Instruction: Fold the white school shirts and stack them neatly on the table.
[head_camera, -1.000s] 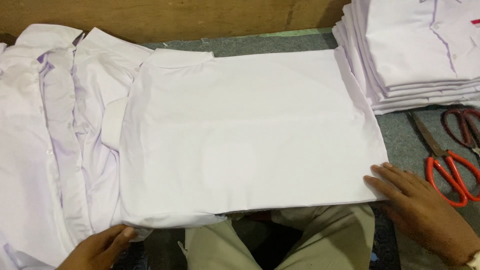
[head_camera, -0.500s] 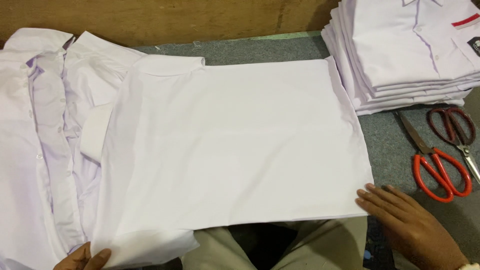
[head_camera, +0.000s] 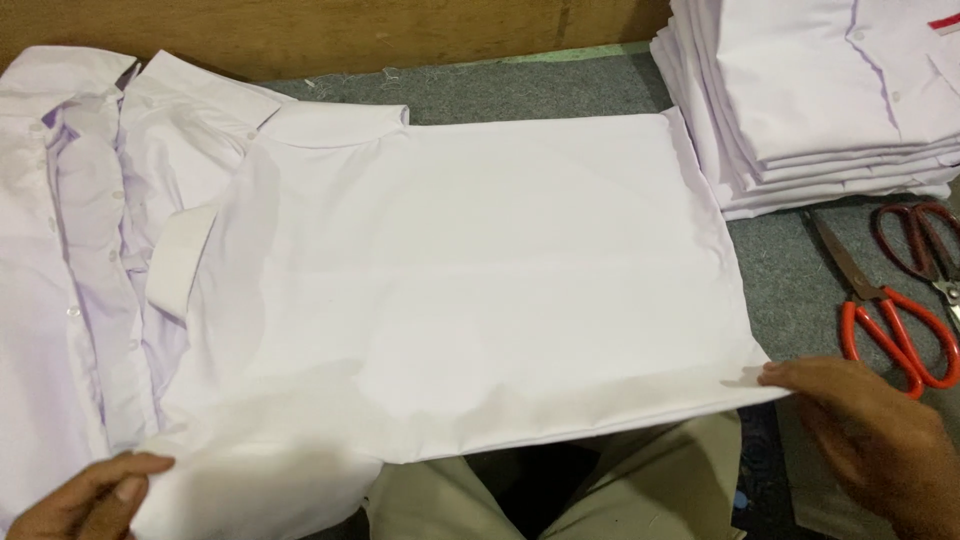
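Note:
A white shirt (head_camera: 480, 270) lies face down and spread flat across the grey table, its collar toward the left. My left hand (head_camera: 85, 495) pinches the shirt's near left edge at the bottom left corner of the view. My right hand (head_camera: 865, 435) grips the near right corner of the shirt's hem, lifting it slightly off the table.
More white shirts (head_camera: 70, 250) lie overlapped under it at the left. A stack of folded white shirts (head_camera: 830, 100) sits at the back right. Orange-handled scissors (head_camera: 885, 315) and dark red-handled scissors (head_camera: 925, 250) lie at the right. A wooden wall (head_camera: 330, 30) runs behind.
My right hand went from resting flat beside the hem to gripping its corner. My left hand has closed on the near left edge. The view has shifted slightly.

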